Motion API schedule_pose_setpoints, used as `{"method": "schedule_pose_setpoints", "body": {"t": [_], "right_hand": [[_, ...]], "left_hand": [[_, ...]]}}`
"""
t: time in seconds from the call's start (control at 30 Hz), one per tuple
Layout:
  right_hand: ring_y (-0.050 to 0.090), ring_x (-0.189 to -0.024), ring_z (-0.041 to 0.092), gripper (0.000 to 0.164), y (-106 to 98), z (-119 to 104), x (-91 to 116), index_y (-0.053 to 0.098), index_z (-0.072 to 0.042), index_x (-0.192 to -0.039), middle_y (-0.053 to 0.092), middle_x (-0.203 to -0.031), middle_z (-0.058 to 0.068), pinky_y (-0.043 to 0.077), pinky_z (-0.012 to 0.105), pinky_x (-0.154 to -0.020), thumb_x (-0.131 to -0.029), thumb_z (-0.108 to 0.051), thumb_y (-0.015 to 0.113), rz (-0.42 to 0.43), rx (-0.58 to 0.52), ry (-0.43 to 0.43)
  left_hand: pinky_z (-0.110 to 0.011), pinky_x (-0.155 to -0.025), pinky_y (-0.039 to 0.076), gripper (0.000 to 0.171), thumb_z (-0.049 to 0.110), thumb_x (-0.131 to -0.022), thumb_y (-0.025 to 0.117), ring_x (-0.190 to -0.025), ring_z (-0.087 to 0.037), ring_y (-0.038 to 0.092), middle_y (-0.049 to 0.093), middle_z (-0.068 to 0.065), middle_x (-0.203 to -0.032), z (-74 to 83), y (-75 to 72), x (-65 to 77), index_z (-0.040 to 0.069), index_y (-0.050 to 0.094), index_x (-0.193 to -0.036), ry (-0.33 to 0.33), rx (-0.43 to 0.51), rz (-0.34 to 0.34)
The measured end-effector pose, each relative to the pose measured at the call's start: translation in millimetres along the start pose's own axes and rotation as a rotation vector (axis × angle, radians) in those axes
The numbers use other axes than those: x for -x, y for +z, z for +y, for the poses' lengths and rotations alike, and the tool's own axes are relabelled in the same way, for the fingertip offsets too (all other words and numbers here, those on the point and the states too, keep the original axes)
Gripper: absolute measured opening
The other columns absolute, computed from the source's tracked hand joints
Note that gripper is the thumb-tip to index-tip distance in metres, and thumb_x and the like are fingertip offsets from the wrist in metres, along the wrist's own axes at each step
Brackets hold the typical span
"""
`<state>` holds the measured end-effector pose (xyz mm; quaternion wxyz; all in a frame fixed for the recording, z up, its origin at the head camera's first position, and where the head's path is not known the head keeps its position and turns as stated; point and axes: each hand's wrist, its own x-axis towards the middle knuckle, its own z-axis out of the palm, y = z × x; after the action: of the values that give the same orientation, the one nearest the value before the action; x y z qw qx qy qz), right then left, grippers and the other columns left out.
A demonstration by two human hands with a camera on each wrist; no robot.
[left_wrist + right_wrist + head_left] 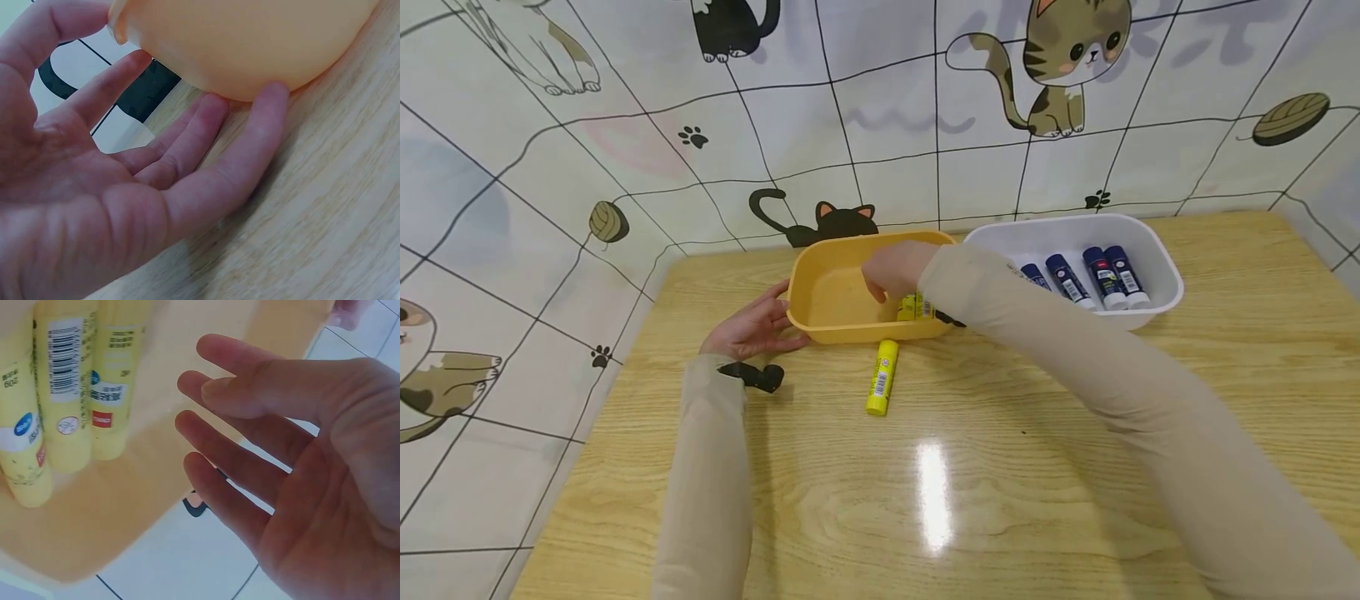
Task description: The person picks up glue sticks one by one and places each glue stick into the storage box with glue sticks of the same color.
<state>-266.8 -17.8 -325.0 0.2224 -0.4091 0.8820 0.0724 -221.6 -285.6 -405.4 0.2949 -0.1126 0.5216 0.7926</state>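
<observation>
My left hand (pixel 758 323) rests against the left end of a yellow-orange plastic basket (pixel 827 335), its fingertips and thumb (pixel 269 125) touching the outer wall and rim. My right hand (pixel 897 268) hangs over the inside of that basket. In the right wrist view its fingers are extended and loosely bent, with nothing between them. Yellow glue sticks (pixel 62 394) lie side by side at the basket's right end, apart from the right fingertips; three show in the right wrist view. Another yellow glue stick (pixel 882 377) lies on the table in front of the basket.
A white basket (pixel 1165 287) stands beside the yellow-orange one on the right, holding several dark blue glue sticks (pixel 1105 277) with white caps. My right forearm covers part of it. Behind the wooden table (pixel 1000 500) rises a wall (pixel 887 133) with cat drawings.
</observation>
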Motion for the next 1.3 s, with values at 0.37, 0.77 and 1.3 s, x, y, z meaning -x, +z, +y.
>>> {"method": "schedule_pose_setpoints", "body": {"t": [0.37, 0.77, 1.3], "right_hand": [[0.053, -0.097, 0.022, 0.029, -6.7, -7.8, 14.3, 0.070, -0.012, -0.112, 0.063, -0.118, 0.004, 0.049, 0.033, -0.083, -0.090, 0.003, 0.059, 0.013, -0.049, -0.029], [0.056, -0.100, 0.023, 0.028, 7.5, -33.4, 34.2, 0.068, -0.012, -0.115, 0.063, -0.115, 0.004, 0.049, 0.034, -0.087, -0.090, -0.001, 0.061, 0.071, 0.063, -0.108], [0.057, -0.083, 0.019, 0.021, 28.9, -70.1, 60.5, 0.065, -0.015, -0.115, 0.064, -0.098, 0.002, 0.051, 0.034, -0.074, -0.094, -0.014, 0.060, 0.219, 0.232, -0.196]], "left_hand": [[-0.055, -0.100, 0.039, 0.063, 0.003, -0.101, 0.039, -0.121, -0.026, 0.047, 0.037, -0.007, -0.141, -1.4, -0.7, 1.0, 0.031, 0.019, -0.154, 0.014, -0.013, -0.024], [-0.055, -0.101, 0.038, 0.062, 0.004, -0.102, 0.039, -0.121, -0.026, 0.046, 0.035, -0.007, -0.143, -2.4, 0.4, -0.8, 0.032, 0.020, -0.154, 0.009, -0.022, -0.023], [-0.055, -0.103, 0.034, 0.062, 0.003, -0.102, 0.038, -0.126, -0.027, 0.040, 0.033, -0.008, -0.144, -2.7, 1.2, 0.7, 0.031, 0.018, -0.154, 0.014, -0.044, -0.040]]}}
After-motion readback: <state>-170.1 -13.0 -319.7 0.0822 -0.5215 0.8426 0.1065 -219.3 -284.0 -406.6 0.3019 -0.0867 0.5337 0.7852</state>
